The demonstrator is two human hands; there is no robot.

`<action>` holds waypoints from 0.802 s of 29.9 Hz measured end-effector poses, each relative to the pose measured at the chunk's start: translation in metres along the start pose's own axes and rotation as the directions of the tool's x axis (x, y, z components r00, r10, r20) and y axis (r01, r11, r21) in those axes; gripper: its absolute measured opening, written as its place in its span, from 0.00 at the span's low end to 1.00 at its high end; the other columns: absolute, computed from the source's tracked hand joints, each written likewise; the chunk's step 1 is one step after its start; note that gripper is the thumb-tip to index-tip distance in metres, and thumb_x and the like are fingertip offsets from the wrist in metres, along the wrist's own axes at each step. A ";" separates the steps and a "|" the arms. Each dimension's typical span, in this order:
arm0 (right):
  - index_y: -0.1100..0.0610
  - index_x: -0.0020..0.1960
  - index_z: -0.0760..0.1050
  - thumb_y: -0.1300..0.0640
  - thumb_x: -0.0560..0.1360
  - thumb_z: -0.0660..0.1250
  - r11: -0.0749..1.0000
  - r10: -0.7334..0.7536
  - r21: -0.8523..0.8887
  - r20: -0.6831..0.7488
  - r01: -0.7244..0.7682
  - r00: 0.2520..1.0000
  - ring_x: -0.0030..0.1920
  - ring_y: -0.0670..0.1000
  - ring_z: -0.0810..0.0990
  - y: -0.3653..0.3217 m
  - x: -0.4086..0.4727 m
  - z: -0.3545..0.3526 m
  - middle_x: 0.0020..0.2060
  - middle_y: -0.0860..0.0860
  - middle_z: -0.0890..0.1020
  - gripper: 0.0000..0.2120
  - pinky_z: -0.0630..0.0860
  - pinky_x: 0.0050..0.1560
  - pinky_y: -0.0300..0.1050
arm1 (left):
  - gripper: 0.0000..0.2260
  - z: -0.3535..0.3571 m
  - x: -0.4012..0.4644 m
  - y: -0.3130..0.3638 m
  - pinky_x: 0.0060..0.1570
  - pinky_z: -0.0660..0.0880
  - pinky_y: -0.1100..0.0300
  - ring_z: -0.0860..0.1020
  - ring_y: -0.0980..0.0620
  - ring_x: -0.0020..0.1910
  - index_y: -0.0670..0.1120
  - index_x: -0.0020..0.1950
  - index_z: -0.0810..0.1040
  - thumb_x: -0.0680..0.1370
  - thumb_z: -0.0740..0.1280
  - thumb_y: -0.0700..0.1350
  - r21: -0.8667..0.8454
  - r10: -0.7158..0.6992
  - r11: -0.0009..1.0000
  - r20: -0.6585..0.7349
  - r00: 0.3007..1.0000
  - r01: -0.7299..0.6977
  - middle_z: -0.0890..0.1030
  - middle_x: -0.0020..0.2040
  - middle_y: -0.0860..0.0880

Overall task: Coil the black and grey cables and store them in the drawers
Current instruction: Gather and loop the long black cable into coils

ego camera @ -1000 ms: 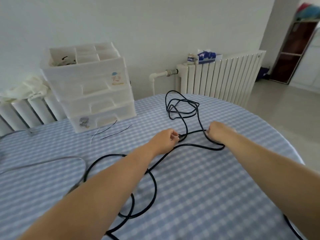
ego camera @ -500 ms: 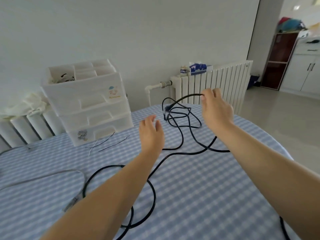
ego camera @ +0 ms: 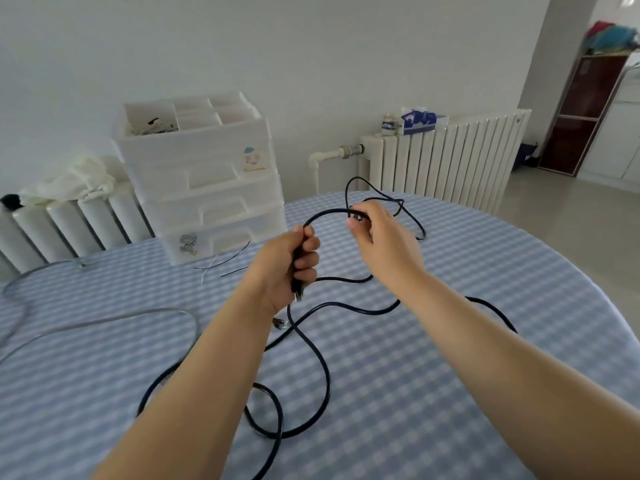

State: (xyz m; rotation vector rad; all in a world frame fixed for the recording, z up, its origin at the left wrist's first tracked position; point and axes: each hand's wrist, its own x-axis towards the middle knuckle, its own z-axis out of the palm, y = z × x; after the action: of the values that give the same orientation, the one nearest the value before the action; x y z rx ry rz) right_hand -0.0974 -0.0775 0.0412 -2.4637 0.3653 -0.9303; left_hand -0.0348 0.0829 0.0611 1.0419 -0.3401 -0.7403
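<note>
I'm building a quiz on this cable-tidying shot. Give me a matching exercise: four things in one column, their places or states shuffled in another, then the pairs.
1. black cable
2. grey cable
3. drawers
4. tissue box

A. on the radiator
B. all shut, at the table's far edge
C. held in both hands
D. lying loose on the table, left side

Pairs: 1-C, 2-D, 3-B, 4-A

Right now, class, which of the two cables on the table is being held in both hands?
The black cable: the left hand grips it and the right hand pinches it. The grey cable lies untouched on the table.
</note>
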 end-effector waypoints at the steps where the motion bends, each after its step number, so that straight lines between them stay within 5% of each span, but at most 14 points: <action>1: 0.50 0.65 0.69 0.46 0.81 0.58 0.994 0.056 0.093 0.032 -0.059 0.998 0.48 0.47 0.77 -0.001 -0.001 0.004 0.51 0.44 0.76 0.15 0.72 0.44 0.45 | 0.12 -0.005 -0.001 0.001 0.19 0.53 0.68 0.59 0.59 0.21 0.48 0.41 0.68 0.84 0.52 0.43 -0.099 0.009 0.995 -0.034 0.999 -0.012 0.67 0.28 0.54; 3: 0.53 0.65 0.69 0.53 0.81 0.60 0.887 0.225 0.376 0.152 -0.267 0.963 0.45 0.48 0.78 -0.005 0.000 0.010 0.49 0.47 0.78 0.13 0.76 0.41 0.43 | 0.13 -0.012 -0.005 0.004 0.17 0.52 0.68 0.57 0.59 0.20 0.47 0.41 0.69 0.83 0.53 0.43 -0.245 0.036 0.968 -0.103 0.994 -0.060 0.65 0.26 0.54; 5: 0.57 0.64 0.70 0.60 0.80 0.62 0.565 0.363 0.629 0.391 -0.534 0.846 0.34 0.48 0.77 -0.017 -0.001 0.015 0.46 0.52 0.78 0.12 0.77 0.31 0.41 | 0.13 -0.021 -0.010 0.008 0.17 0.53 0.68 0.57 0.58 0.19 0.46 0.42 0.71 0.84 0.53 0.46 -0.341 0.081 0.931 -0.158 0.984 -0.131 0.63 0.24 0.54; 7: 0.58 0.62 0.71 0.62 0.80 0.62 0.300 0.366 0.714 0.526 -0.633 0.768 0.29 0.49 0.76 -0.028 -0.005 0.019 0.44 0.54 0.79 0.11 0.80 0.30 0.43 | 0.15 -0.029 -0.014 0.011 0.17 0.54 0.68 0.58 0.58 0.19 0.46 0.44 0.74 0.84 0.53 0.49 -0.405 0.119 0.896 -0.170 0.978 -0.179 0.63 0.23 0.55; 9: 0.59 0.61 0.70 0.62 0.80 0.62 0.186 0.364 0.752 0.546 -0.633 0.755 0.29 0.49 0.76 -0.034 -0.009 0.023 0.43 0.55 0.79 0.09 0.81 0.33 0.46 | 0.15 -0.035 -0.015 0.014 0.18 0.56 0.68 0.60 0.59 0.20 0.46 0.44 0.73 0.84 0.53 0.50 -0.465 0.134 0.863 -0.164 0.977 -0.197 0.66 0.25 0.56; 11: 0.60 0.58 0.71 0.62 0.81 0.61 0.248 0.405 0.758 0.484 -0.603 0.776 0.27 0.48 0.76 -0.034 -0.013 0.028 0.43 0.54 0.79 0.07 0.82 0.35 0.48 | 0.14 -0.037 -0.015 0.018 0.19 0.59 0.68 0.64 0.59 0.22 0.46 0.42 0.71 0.84 0.52 0.48 -0.500 0.152 0.837 -0.178 0.972 -0.223 0.73 0.29 0.56; 14: 0.61 0.59 0.70 0.59 0.82 0.58 0.560 0.412 0.638 0.337 -0.527 0.846 0.24 0.48 0.78 -0.035 -0.021 0.036 0.42 0.52 0.81 0.08 0.79 0.32 0.44 | 0.14 -0.037 -0.015 0.024 0.23 0.67 0.67 0.74 0.58 0.28 0.46 0.42 0.69 0.85 0.50 0.47 -0.507 0.199 0.817 -0.199 0.960 -0.275 0.85 0.43 0.52; 18: 0.53 0.60 0.70 0.57 0.82 0.56 0.849 0.281 0.368 0.291 -0.379 0.914 0.29 0.47 0.79 -0.036 -0.035 0.039 0.42 0.47 0.81 0.08 0.75 0.30 0.40 | 0.16 -0.036 -0.020 0.027 0.45 0.78 0.58 0.82 0.52 0.53 0.46 0.42 0.70 0.85 0.49 0.47 -0.397 0.303 0.852 -0.158 0.940 -0.341 0.81 0.60 0.46; 24: 0.48 0.66 0.71 0.57 0.82 0.53 0.995 0.077 0.022 0.385 -0.093 0.920 0.36 0.49 0.77 -0.049 -0.047 0.030 0.44 0.48 0.82 0.15 0.77 0.38 0.48 | 0.12 -0.021 -0.020 0.013 0.58 0.77 0.48 0.78 0.46 0.62 0.44 0.47 0.68 0.85 0.50 0.46 0.022 0.402 0.916 -0.007 0.916 -0.402 0.78 0.66 0.50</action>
State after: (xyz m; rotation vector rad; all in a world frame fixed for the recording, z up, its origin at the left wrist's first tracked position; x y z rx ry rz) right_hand -0.1078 -0.0064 0.0209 -2.4964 0.3091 -0.3977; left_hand -0.0314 0.1144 0.0640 0.9542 -0.5346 -0.3595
